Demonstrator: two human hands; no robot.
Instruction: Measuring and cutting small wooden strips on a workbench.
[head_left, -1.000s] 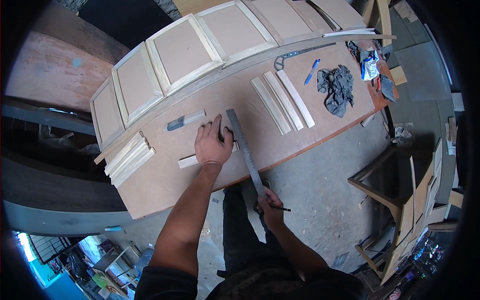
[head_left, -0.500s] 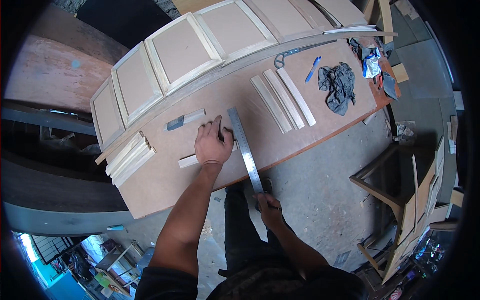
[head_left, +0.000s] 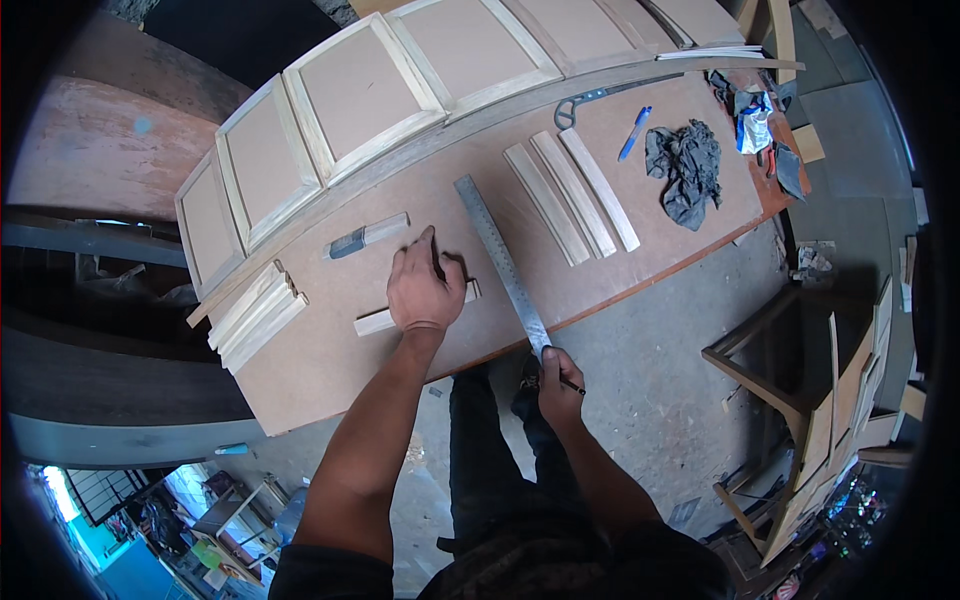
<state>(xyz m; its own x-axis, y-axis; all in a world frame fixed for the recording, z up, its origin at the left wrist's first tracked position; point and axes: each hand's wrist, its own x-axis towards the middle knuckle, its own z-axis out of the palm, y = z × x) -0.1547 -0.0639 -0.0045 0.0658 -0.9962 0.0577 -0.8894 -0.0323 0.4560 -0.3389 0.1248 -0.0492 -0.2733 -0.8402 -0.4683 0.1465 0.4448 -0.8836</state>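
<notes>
My left hand (head_left: 426,292) lies over a short pale wood strip (head_left: 374,322) on the brown work table (head_left: 310,375), fingers stretched forward and thumb apart. The strip's two ends show on either side of the hand; its middle is hidden. My right hand (head_left: 560,390) grips the near end of a steel ruler (head_left: 503,257), just off the table's front edge. A thin dark stick, like a pencil (head_left: 573,386), juts from the same hand. The ruler slants over the tabletop, to the right of my left hand. Ahead of that hand is a wood block (head_left: 385,229) with a dark grey wrap at one end.
Three longer wood strips (head_left: 573,193) lie to the right, near a blue pen (head_left: 635,133) and crumpled dark cloth (head_left: 687,170). Stacked short strips (head_left: 258,318) sit at the left. Framed panels (head_left: 365,90) line the far side, with a saw handle (head_left: 566,113) beside them.
My right hand has moved up and to the right with the ruler, whose far end now reaches farther across the table. My left hand stays in place on the strip.
</notes>
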